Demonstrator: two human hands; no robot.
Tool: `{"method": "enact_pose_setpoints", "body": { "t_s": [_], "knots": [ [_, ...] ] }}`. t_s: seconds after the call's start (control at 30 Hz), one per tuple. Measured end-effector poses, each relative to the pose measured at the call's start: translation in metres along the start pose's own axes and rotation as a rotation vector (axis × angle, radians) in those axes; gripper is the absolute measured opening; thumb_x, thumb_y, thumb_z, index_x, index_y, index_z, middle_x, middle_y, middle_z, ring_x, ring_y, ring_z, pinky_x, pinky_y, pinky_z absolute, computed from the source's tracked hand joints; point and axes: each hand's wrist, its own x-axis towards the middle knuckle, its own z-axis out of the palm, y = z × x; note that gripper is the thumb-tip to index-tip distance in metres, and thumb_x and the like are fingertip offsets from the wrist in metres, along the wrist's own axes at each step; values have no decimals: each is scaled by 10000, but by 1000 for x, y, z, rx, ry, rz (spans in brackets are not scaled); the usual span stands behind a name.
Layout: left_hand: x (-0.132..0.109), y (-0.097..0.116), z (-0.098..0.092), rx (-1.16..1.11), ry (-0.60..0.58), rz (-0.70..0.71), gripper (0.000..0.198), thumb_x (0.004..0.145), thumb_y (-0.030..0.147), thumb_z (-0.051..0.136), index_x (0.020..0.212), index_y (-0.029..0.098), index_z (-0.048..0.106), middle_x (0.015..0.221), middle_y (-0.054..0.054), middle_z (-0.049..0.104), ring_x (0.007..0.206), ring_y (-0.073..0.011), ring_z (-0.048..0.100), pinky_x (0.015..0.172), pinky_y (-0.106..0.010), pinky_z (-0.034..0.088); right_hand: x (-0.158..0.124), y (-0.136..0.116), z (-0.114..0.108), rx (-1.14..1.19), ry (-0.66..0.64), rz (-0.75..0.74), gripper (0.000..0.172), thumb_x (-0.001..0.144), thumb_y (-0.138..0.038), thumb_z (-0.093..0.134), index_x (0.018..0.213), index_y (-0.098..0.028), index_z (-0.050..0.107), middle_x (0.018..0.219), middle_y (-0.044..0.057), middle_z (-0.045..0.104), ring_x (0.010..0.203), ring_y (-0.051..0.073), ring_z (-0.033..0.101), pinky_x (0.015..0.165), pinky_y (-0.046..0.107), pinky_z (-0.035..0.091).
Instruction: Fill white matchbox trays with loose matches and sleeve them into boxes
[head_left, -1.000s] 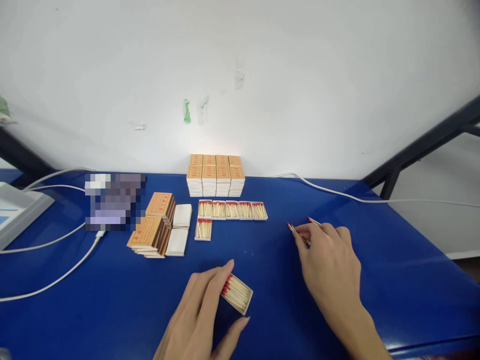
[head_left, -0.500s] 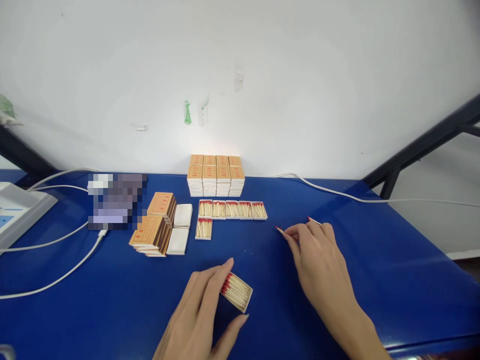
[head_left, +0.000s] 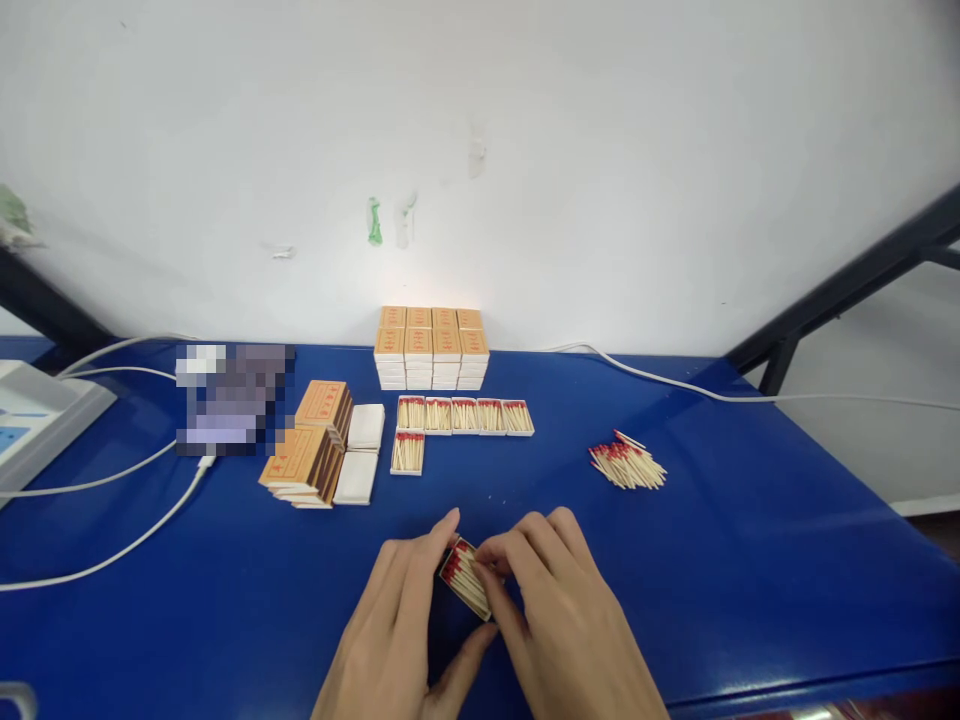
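A white matchbox tray (head_left: 466, 585) filled with red-headed matches sits tilted at the front of the table. My left hand (head_left: 401, 610) holds it between thumb and fingers at its left and lower edges. Over the tray's right side, my right hand (head_left: 555, 600) pinches matches with thumb and forefinger; its fingers cover that end, so how many it grips is hidden. A loose heap of matches (head_left: 628, 464) lies farther right. Several filled trays stand in a row (head_left: 465, 416), with one more filled tray (head_left: 407, 454) in front of the row's left end.
Closed orange matchboxes (head_left: 431, 345) are stacked by the wall. Nearer left are orange matchbox sleeves (head_left: 304, 455) beside stacked white trays (head_left: 355, 477). A blurred-out object (head_left: 236, 400), white cables (head_left: 667, 388) and a white device (head_left: 45, 410) also occupy the blue table (head_left: 750, 560).
My right hand has moved left from the match heap to the tray, carrying what it pinched there, and uncovered the heap. My left hand has stayed on the tray.
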Motion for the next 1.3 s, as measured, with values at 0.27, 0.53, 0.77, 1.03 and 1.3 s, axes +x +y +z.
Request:
{"method": "enact_pose_setpoints", "body": {
  "t_s": [0.27, 0.53, 0.77, 1.03, 1.3],
  "knots": [
    [-1, 1, 1, 16, 28, 13, 717, 1076, 243, 648, 1723, 373, 367, 1389, -75, 762, 1247, -269, 774, 1017, -446, 701, -8, 4, 5, 18, 9, 99, 314, 1117, -174, 519, 850, -252, 662, 828, 58, 696, 762, 244, 631, 672, 383, 555],
    [0, -2, 1, 34, 28, 104, 510, 1071, 190, 659, 1549, 331, 553, 1368, -66, 725, 1261, -239, 745, 1064, -389, 678, -16, 7, 10, 74, 7, 191, 219, 1124, -285, 598, 911, -262, 645, 832, 34, 691, 745, 231, 666, 627, 355, 564],
    [4, -3, -2, 70, -35, 159, 578, 1074, 133, 625, 1612, 321, 528, 1392, -84, 662, 1252, -208, 730, 1036, -323, 687, -21, 12, 6, 308, -59, 312, 102, 1122, -298, 628, 1038, -283, 684, 862, -15, 730, 757, 177, 724, 656, 279, 587],
    [8, -5, -3, 111, -16, 225, 568, 1084, 143, 614, 1629, 287, 548, 1410, -110, 645, 1192, -194, 735, 953, -287, 701, -28, 10, 13, 327, -45, 273, 114, 1103, -254, 642, 999, -276, 683, 885, -13, 733, 804, 170, 728, 706, 270, 592],
    [8, -6, -14, 90, -63, 126, 684, 1103, 207, 571, 1738, 355, 365, 1526, -64, 713, 1271, -189, 774, 993, -284, 697, -19, 25, 2, 401, -151, 296, 434, 1037, -366, 750, 1447, -299, 627, 1076, 17, 731, 895, 193, 741, 764, 316, 650]
  ]
}}
